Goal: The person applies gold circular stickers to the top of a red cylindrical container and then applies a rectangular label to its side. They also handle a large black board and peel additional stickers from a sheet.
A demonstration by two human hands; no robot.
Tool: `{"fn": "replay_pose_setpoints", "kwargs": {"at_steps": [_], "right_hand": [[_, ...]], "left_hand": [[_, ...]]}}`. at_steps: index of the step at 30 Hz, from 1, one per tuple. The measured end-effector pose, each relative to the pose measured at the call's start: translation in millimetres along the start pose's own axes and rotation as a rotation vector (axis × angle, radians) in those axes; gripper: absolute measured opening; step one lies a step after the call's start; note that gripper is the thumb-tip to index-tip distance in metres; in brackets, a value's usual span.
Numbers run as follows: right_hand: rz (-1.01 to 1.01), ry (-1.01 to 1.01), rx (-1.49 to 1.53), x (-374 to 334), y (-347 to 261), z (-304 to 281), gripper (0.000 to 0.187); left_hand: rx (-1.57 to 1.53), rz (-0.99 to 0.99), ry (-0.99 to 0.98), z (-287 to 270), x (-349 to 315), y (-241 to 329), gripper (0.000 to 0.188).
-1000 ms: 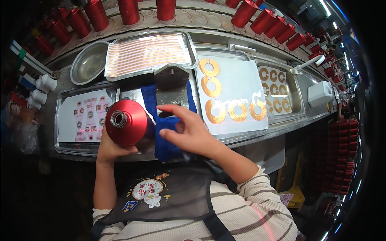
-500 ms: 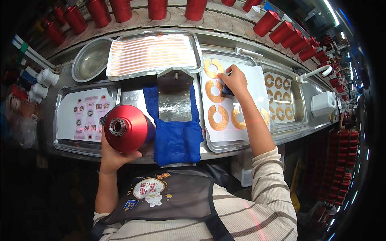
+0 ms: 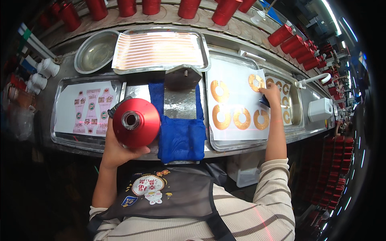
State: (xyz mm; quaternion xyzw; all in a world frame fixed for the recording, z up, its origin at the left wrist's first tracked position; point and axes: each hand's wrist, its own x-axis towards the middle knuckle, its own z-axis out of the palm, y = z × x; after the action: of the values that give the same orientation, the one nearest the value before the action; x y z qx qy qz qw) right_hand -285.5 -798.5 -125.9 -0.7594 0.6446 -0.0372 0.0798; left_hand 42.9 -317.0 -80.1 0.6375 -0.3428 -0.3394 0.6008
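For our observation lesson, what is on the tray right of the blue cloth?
The tray holds a white sheet bearing four gold C-shaped rings; the right hand partly covers a fifth. Beneath the sheet, most of the tray's floor cannot be seen.

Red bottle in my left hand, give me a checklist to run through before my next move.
1. Bottle held by left hand: ok.
2. Bottle mouth uncapped: ok.
3. Right hand free: not ok, its fingers are at a gold ring.
4. That ring lifted off its sheet: cannot tell.
5. Both hands off the blue cloth: ok.
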Motion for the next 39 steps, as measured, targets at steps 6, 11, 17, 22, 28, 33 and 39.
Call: {"fn": "replay_pose_setpoints", "kwargs": {"at_steps": [6,11,17,22,28,33,39], "right_hand": [[-0.033,-0.055,0.257,52,74,20,0.03],[-0.155,0.188,0.212,-5,16,-21,0.027],[-0.233,-0.27,0.9,-88,-69,-50,0.025],[-0.278,-0.38,1.139,-193,-172,-82,0.033],[-0.263,-0.563,1.38,-273,-236,-113,0.039],[-0.351,-0.735,1.399,-311,-254,-131,0.042],[-0.53,-0.677,1.353,-309,-239,-126,0.044]], "left_hand": [[-0.039,0.168,0.005,8,11,18,0.119],[0.123,0.162,0.043,10,16,25,0.112],[0.155,0.17,0.046,3,23,24,0.11],[0.256,0.188,0.191,9,19,34,0.104],[-0.228,-0.056,0.318,14,-45,71,0.054],[-1.188,-0.496,-0.187,36,-32,93,0.047],[-0.638,-0.208,0.179,23,-19,105,0.034]]}}
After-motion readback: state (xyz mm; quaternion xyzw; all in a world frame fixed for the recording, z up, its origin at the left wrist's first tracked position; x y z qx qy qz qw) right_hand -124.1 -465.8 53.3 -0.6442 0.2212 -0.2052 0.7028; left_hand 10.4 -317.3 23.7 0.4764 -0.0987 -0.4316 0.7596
